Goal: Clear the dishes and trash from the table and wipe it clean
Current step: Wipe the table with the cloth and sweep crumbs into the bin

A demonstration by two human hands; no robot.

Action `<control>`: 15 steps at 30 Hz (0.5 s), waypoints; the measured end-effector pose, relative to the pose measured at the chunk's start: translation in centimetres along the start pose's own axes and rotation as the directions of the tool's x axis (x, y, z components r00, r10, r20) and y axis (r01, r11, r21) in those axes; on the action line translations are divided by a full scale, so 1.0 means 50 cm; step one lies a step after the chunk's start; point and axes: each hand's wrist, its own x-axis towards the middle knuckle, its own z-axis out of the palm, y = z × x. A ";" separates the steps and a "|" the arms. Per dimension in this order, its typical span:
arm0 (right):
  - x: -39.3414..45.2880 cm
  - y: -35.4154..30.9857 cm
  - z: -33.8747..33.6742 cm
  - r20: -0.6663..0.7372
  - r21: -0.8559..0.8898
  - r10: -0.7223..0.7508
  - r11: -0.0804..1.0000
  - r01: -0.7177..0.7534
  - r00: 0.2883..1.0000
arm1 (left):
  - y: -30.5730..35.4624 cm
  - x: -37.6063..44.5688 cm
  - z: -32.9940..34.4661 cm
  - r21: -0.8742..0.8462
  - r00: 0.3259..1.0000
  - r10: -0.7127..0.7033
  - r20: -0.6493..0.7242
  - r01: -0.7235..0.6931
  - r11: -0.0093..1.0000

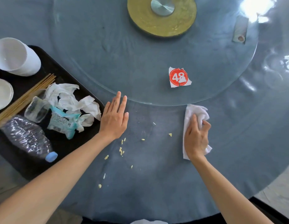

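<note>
Below, crumbs (121,150) dot the blue table (156,183) (left hand (114,120) flat, right hand (196,138) gripping a cloth (191,110)).

Pale floor (279,188) beyond blue table edge; window glare top right.

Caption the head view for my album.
Right hand grips a white cloth near crumbs; left hand rests flat.
</note>
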 end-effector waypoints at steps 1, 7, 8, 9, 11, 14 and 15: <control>-0.006 -0.015 0.004 0.026 -0.015 -0.048 0.999 0.048 0.999 | 0.003 -0.007 0.006 0.003 1.000 0.002 0.017 -0.002 1.000; -0.040 -0.086 0.069 0.144 -0.092 -0.296 0.946 0.311 0.944 | 0.017 -0.041 0.024 -0.119 0.996 -0.028 0.085 0.038 0.992; -0.045 -0.098 0.075 0.131 -0.082 -0.321 0.940 0.332 0.938 | 0.018 -0.040 0.017 -0.187 0.996 -0.047 0.081 0.062 0.980; -0.050 -0.109 0.079 0.121 -0.072 -0.346 0.932 0.356 0.930 | 0.018 -0.038 0.009 -0.256 0.995 -0.061 0.082 0.081 0.963; -0.054 -0.126 0.078 0.105 -0.072 -0.392 0.913 0.401 0.914 | 0.016 -0.034 -0.010 -0.339 0.995 -0.059 0.083 0.084 0.937; -0.054 -0.145 0.075 0.125 -0.093 -0.411 0.901 0.423 0.903 | 0.012 -0.038 -0.033 -0.356 0.995 -0.009 0.103 0.045 0.934; -0.055 -0.149 0.077 0.154 -0.088 -0.417 0.897 0.433 0.896 | 0.013 -0.040 -0.039 -0.350 0.994 0.005 0.113 0.035 0.936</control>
